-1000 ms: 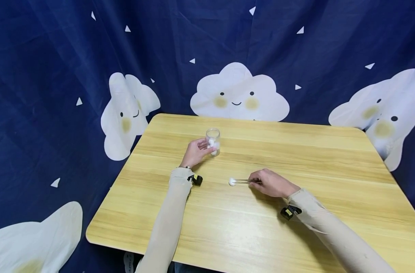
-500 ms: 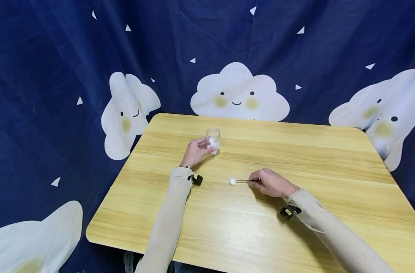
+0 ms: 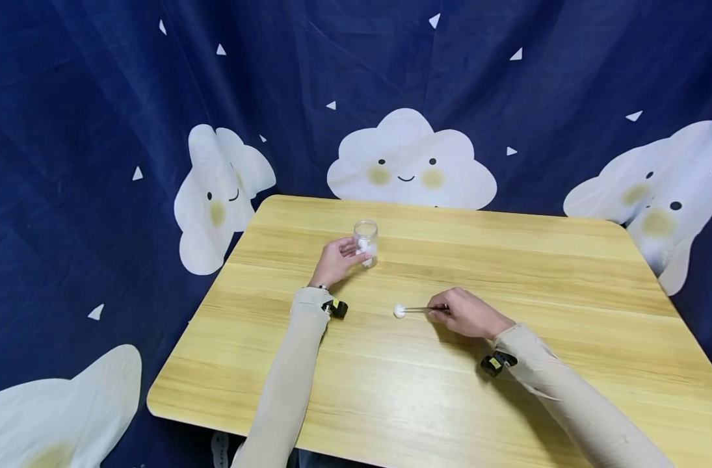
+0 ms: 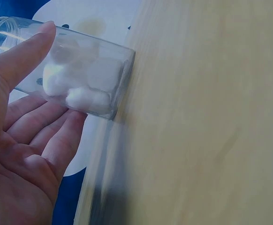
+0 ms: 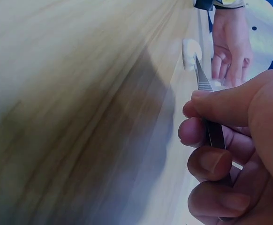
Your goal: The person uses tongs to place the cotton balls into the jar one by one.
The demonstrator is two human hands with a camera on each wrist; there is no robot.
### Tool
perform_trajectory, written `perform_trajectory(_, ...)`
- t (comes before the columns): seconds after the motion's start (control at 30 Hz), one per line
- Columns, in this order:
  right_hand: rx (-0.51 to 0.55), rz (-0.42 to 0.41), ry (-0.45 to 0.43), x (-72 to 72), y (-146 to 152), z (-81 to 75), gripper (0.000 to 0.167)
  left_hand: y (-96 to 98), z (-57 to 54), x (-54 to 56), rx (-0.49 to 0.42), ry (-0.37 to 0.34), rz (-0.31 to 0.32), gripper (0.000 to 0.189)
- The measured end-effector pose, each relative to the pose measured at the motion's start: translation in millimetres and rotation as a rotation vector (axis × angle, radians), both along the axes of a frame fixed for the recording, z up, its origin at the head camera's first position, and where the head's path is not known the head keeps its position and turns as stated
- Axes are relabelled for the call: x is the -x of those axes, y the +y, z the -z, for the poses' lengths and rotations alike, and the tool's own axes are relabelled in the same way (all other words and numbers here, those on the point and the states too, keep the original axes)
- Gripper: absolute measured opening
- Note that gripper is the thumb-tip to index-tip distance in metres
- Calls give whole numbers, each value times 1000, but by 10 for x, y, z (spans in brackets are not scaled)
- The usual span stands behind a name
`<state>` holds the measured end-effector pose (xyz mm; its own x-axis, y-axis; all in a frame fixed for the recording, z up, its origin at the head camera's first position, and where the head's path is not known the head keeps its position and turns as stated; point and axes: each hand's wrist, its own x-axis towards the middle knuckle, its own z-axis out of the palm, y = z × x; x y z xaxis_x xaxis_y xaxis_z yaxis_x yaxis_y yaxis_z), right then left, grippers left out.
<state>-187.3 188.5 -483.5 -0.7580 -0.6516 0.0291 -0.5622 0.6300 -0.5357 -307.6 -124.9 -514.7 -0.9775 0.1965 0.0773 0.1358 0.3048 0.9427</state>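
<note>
Near the far left of the table stands a clear open-topped jar (image 3: 365,229) with several white cotton balls (image 4: 87,98) inside. My left hand (image 3: 335,261) holds it upright, thumb on one side and fingers on the other. My right hand (image 3: 468,313) grips a pair of metal tweezers (image 3: 417,310), pinched between thumb and fingers with the tips pointing left. At those tips is one white cotton ball (image 3: 399,311), on or just over the table; the frames do not settle which. In the right wrist view the tweezers (image 5: 214,133) partly hide behind my fingers.
The light wooden table (image 3: 356,390) has rounded corners. Behind it hangs a dark blue curtain (image 3: 297,58) with white clouds and small triangles. A small black camera (image 3: 335,307) is strapped to my left wrist, another camera (image 3: 496,363) to my right.
Hardly anything differs. The cotton ball and tweezer tips have shifted very slightly to the right, while my left hand stays still on the jar.
</note>
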Motion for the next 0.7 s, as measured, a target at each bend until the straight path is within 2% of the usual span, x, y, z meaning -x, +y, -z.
perform_trajectory(0.33, -1, 11, 26, 68, 56, -51, 13, -7, -2, 10, -6, 5, 8, 65)
perform_trajectory(0.7, -19, 44, 27, 185, 98, -199, 13, -18, 27, 16, 8, 3, 11, 66)
